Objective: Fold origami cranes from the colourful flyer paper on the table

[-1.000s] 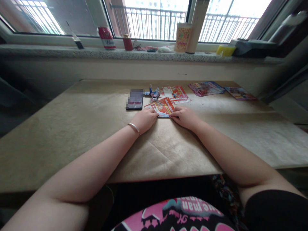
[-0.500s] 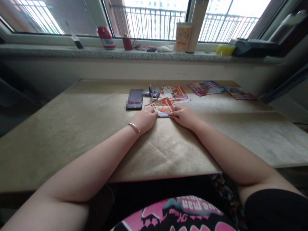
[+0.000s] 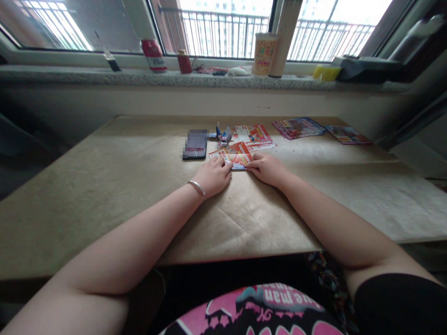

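Both my hands rest on a brown paper-covered table [image 3: 104, 186]. My left hand [image 3: 213, 176], with a silver bracelet at the wrist, has its fingers curled and pressed on the left edge of a folded red and white printed paper [image 3: 236, 156]. My right hand [image 3: 267, 168] is closed on the paper's right edge, fingertips pinching it flat against the table. Only the paper's far part shows between and beyond the hands.
A dark phone [image 3: 196, 144] lies just left of the paper. A small folded paper figure [image 3: 223, 135], another red leaflet [image 3: 253, 134] and two colourful booklets [image 3: 298, 128] lie farther back. The windowsill [image 3: 139, 77] holds a red can, cups and small items.
My left hand has crept slightly to the right along the paper's near edge. My right hand and the paper stay almost where they were.
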The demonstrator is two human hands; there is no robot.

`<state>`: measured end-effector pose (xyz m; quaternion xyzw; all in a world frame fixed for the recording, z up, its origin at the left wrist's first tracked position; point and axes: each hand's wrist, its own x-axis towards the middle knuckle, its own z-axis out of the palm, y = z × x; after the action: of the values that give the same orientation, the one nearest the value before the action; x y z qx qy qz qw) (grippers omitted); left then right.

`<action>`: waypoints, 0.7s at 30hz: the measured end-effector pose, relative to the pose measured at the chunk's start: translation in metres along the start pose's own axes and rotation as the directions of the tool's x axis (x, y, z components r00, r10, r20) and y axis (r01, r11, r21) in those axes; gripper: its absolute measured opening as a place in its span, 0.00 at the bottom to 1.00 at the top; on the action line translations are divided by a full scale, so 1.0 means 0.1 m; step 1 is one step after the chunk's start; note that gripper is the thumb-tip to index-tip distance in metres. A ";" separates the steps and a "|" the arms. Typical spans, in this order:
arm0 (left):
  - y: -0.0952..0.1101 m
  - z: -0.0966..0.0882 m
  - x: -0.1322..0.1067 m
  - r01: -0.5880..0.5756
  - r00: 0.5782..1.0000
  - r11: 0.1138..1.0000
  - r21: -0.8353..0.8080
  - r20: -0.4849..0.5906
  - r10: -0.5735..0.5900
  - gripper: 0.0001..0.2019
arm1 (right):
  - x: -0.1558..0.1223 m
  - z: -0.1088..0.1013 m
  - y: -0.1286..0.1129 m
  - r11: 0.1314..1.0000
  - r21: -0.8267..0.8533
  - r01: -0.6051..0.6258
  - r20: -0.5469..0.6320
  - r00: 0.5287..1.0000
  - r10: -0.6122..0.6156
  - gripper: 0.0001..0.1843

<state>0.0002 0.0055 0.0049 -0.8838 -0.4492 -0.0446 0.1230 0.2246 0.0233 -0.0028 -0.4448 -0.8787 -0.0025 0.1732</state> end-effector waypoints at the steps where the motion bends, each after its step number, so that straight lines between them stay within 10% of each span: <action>1: 0.00 0.00 0.00 -0.006 1.000 1.000 0.012 -0.002 0.006 0.21 | 0.00 0.00 0.00 1.000 0.000 0.002 -0.001 1.000 -0.002 0.14; 21: 0.05 -0.04 0.00 -0.061 0.998 0.998 0.026 0.031 0.060 0.24 | -0.04 -0.13 -0.09 0.991 -0.131 -0.013 0.073 0.997 0.022 0.14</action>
<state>0.0047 0.0018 0.0078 -0.8958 -0.4248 -0.0213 0.1291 0.2236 0.0122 0.0100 -0.4627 -0.8786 -0.0420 0.1110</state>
